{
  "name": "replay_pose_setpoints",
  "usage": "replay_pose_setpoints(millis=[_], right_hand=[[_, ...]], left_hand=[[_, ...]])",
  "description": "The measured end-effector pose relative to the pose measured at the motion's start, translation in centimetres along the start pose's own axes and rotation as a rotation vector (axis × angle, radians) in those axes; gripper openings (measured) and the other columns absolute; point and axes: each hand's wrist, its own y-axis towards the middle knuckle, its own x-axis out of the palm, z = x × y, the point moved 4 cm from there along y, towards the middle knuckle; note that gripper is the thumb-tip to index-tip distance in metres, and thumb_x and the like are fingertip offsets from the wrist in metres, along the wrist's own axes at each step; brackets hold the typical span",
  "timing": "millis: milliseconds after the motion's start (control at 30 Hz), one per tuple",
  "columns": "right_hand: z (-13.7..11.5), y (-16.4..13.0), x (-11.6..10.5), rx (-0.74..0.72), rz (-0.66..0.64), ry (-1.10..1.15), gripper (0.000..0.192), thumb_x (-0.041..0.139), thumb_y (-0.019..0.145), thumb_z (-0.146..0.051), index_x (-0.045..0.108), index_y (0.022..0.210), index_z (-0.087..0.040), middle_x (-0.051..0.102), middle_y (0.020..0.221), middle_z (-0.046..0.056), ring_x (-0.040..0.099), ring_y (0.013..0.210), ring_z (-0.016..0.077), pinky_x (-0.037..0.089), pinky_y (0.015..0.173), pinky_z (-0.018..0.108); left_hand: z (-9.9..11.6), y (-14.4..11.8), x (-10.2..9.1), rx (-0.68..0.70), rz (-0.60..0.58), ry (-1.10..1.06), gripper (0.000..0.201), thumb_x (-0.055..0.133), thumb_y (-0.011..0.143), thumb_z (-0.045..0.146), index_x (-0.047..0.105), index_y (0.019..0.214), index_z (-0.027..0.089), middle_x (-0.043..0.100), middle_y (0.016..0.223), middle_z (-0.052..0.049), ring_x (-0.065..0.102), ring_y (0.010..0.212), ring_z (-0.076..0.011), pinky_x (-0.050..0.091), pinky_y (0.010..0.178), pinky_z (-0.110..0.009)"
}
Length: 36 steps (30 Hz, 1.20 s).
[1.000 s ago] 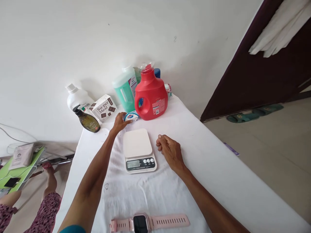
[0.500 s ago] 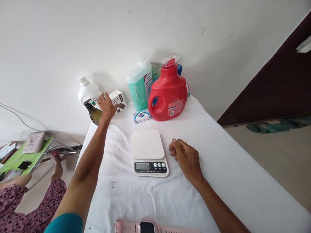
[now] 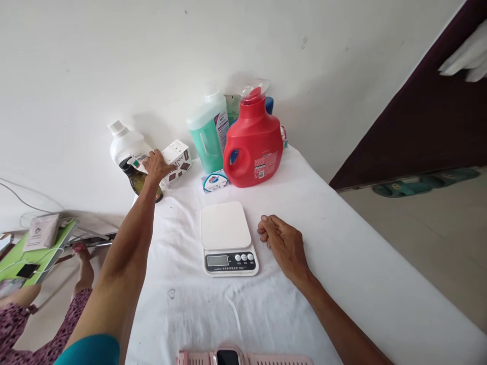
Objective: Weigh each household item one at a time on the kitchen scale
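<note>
— Reaching past the scale (image 3: 228, 238), my left hand (image 3: 155, 165) has left the soap bar (image 3: 215, 182) behind. A second ago it was on that bar; half a second ago it was already over the box (image 3: 175, 163), and now its fingers are closed round the box's left end.

— So the soap stays where it is?

— Yes, it lies just beyond the scale, touching nothing of mine. My judgement is that the box is the thing in hand now.

— And your right hand (image 3: 283, 242)?

— Curled loosely with fingers together, holding nothing, resting on the tabletop (image 3: 342, 263) just right of the scale, the same as before.

— Where's the box from the scale?

— Beyond it and to the left, between the white bottle (image 3: 124, 144) and the green bottle (image 3: 207, 132), with a dark bottle (image 3: 137, 181) just under my wrist.

— Count them for me.

— One scale, one box, one soap bar, one red jug (image 3: 254, 144) beyond the scale to the right, one watch (image 3: 243, 357) nearest me. Three bottles clearly; more stand behind the jug, too hidden to count.
</note>
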Motion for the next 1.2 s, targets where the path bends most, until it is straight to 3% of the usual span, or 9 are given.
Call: replay_pose_setpoints(millis=[100, 267, 367, 433, 600, 733, 900, 1067, 1200], right_hand=[[-0.1, 0.0, 0.0, 0.002, -0.002, 0.018, 0.065, 0.051, 0.094, -0.082, 0.061, 0.07, -0.023, 0.066, 0.066, 0.005, 0.058, 0.057, 0.018, 0.048, 0.059, 0.031], [-0.3, 0.0, 0.1, -0.029, -0.002, 0.044, 0.066, 0.05, 0.093, -0.083, 0.06, 0.069, -0.023, 0.067, 0.068, 0.006, 0.059, 0.059, 0.0184, 0.048, 0.057, 0.03], [-0.3, 0.0, 0.2, -0.047, -0.001, 0.059, 0.065, 0.049, 0.094, -0.082, 0.059, 0.068, -0.023, 0.068, 0.071, 0.006, 0.06, 0.06, 0.0179, 0.048, 0.056, 0.03], [-0.4, 0.0, 0.2, -0.059, 0.0, 0.066, 0.064, 0.049, 0.094, -0.081, 0.057, 0.068, -0.023, 0.069, 0.071, 0.006, 0.06, 0.06, 0.0177, 0.049, 0.056, 0.03], [-0.6, -0.1, 0.2, -0.065, -0.003, 0.091, 0.062, 0.05, 0.093, -0.079, 0.056, 0.068, -0.023, 0.069, 0.073, 0.006, 0.061, 0.062, 0.0181, 0.049, 0.056, 0.03], [-0.6, -0.2, 0.2, -0.068, -0.006, 0.078, 0.061, 0.05, 0.094, -0.078, 0.057, 0.068, -0.023, 0.068, 0.071, 0.005, 0.061, 0.061, 0.0178, 0.051, 0.059, 0.031], [-0.5, -0.1, 0.3, -0.08, -0.006, 0.06, 0.06, 0.049, 0.093, -0.078, 0.056, 0.067, -0.024, 0.068, 0.07, 0.004, 0.061, 0.06, 0.0182, 0.052, 0.061, 0.033], [-0.5, -0.1, 0.3, -0.076, -0.011, 0.071, 0.056, 0.05, 0.094, -0.074, 0.056, 0.068, -0.024, 0.068, 0.071, 0.005, 0.06, 0.06, 0.0182, 0.051, 0.06, 0.033], [-0.5, -0.2, 0.3, -0.083, -0.014, 0.068, 0.055, 0.049, 0.095, -0.072, 0.055, 0.068, -0.024, 0.069, 0.072, 0.005, 0.06, 0.06, 0.0178, 0.05, 0.06, 0.032]], left_hand=[[0.6, -1.6, -1.7, -0.024, 0.099, -0.111, 0.074, 0.087, 0.068, 0.046, 0.053, 0.127, 0.017, 0.059, 0.137, -0.027, 0.055, 0.13, -0.0521, 0.041, 0.107, -0.066], [1.1, -5.3, -7.5, -0.068, 0.208, -0.184, 0.071, 0.087, 0.066, 0.051, 0.054, 0.12, 0.019, 0.062, 0.129, -0.02, 0.061, 0.12, -0.045, 0.05, 0.099, -0.059], [1.0, -8.7, -10.4, 0.001, 0.187, -0.191, 0.068, 0.089, 0.062, 0.052, 0.056, 0.113, 0.021, 0.065, 0.118, -0.013, 0.063, 0.111, -0.0386, 0.052, 0.094, -0.054], [1.0, -11.3, -11.2, 0.075, 0.108, -0.229, 0.065, 0.091, 0.059, 0.05, 0.058, 0.107, 0.022, 0.067, 0.108, -0.009, 0.065, 0.101, -0.0336, 0.054, 0.086, -0.048], [2.4, -17.4, -10.4, 0.316, -0.122, -0.438, 0.062, 0.095, 0.056, 0.049, 0.064, 0.102, 0.021, 0.07, 0.091, -0.005, 0.064, 0.08, -0.0253, 0.049, 0.068, -0.037], [4.6, -20.1, -9.3, 0.436, -0.17, -0.441, 0.06, 0.094, 0.059, 0.05, 0.064, 0.103, 0.022, 0.07, 0.091, -0.004, 0.064, 0.078, -0.0243, 0.047, 0.065, -0.035], [6.6, -20.7, -8.3, 0.51, -0.182, -0.358, 0.061, 0.093, 0.061, 0.051, 0.065, 0.107, 0.022, 0.07, 0.099, -0.007, 0.065, 0.085, -0.0267, 0.051, 0.073, -0.039], [6.8, -20.5, -8.8, 0.542, -0.24, -0.383, 0.07, 0.092, 0.066, 0.055, 0.066, 0.123, 0.023, 0.069, 0.116, -0.01, 0.067, 0.101, -0.0308, 0.056, 0.088, -0.045], [4.7, -20.2, -9.7, 0.478, -0.061, -0.649, 0.062, 0.072, 0.085, 0.069, 0.067, 0.127, 0.024, 0.067, 0.131, -0.011, 0.063, 0.125, -0.032, 0.052, 0.106, -0.047]])
